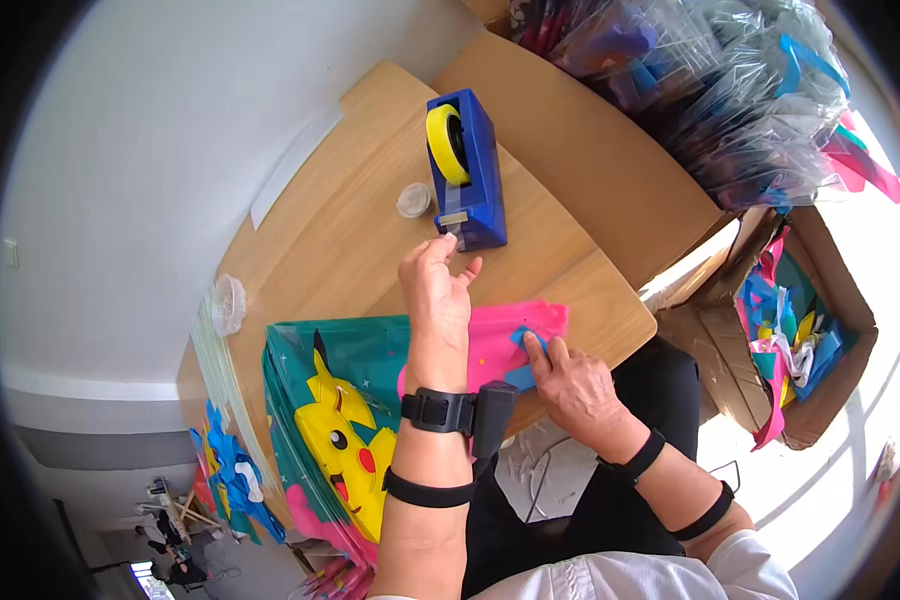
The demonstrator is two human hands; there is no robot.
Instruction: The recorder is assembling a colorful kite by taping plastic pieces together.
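Nearest to the camera is the left forearm [432,455], which rises from 6 o'clock, wears two black straps [430,490] and hides a middle part of the green and pink bag [355,425]. This bag, printed with a yellow cartoon figure, lies on the bench [340,210], toward 7 o'clock from the centre. The left hand [436,290] is stretched toward 12 o'clock, wrist turned so that the palm side partly shows; its fingers [436,250] are at the cutting edge of the blue tape dispenser [485,170], but I cannot tell if they pinch the transparent tape end. At 4 o'clock, the right hand [578,392] is bent over, back upward, its fingers [538,358] resting on a blue strip [520,378] at the bag's pink part; whether they grip it is covered. Clear plastic packages [710,100] at 2 o'clock are cut off by the rim, their contents hard to make out.
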